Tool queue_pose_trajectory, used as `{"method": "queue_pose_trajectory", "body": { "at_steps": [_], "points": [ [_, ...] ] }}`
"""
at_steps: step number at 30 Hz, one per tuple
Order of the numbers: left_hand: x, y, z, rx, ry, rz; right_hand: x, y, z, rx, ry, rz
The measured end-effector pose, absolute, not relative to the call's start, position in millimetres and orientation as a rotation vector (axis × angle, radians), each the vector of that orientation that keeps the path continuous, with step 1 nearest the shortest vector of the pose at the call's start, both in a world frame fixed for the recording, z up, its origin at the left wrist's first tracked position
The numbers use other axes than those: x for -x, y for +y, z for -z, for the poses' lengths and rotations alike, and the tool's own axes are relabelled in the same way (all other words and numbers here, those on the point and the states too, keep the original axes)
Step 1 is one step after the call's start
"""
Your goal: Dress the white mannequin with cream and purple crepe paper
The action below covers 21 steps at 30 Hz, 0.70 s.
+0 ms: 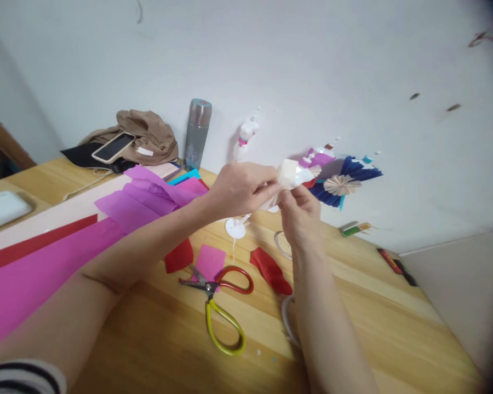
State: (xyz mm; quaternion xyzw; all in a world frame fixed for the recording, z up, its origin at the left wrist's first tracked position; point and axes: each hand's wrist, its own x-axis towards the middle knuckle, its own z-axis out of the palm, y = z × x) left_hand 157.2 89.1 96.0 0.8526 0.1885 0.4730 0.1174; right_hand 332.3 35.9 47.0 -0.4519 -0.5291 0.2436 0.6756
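Both my hands are raised above the wooden table (365, 306) and meet on a small piece of white paper (292, 174). My left hand (240, 189) pinches its left side with closed fingers. My right hand (299, 213) grips it from below, fingers curled. Under the hands lie scissors (217, 295) with one red and one yellow-green handle, a pink paper square (211, 261), and red paper scraps (270, 269). A small white round stand (235, 227) sits below my left hand.
Pink and purple tissue sheets (143, 200) cover the left of the table. A grey flask (197, 133), a beige bag with a phone (114, 146) on it, and a blue paper fan decoration (345, 180) stand along the wall. A tape roll (282, 243) lies near my right wrist.
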Motion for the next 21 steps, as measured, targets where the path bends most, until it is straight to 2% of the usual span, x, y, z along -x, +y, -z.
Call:
{"method": "queue_pose_trajectory", "body": {
  "at_steps": [5, 13, 21],
  "points": [
    [-170, 97, -82, -2.235, 0.642, -1.206, -332, 37, -45, 1.032, -1.228, -0.536],
    [-180, 112, -71, -1.863, 0.488, -1.100, -332, 37, -43, 1.026, -1.260, -0.546],
    [-180, 100, -67, -2.011, 0.686, -1.299, -330, 36, -45, 1.002, -1.229, -0.563]
  ]
}}
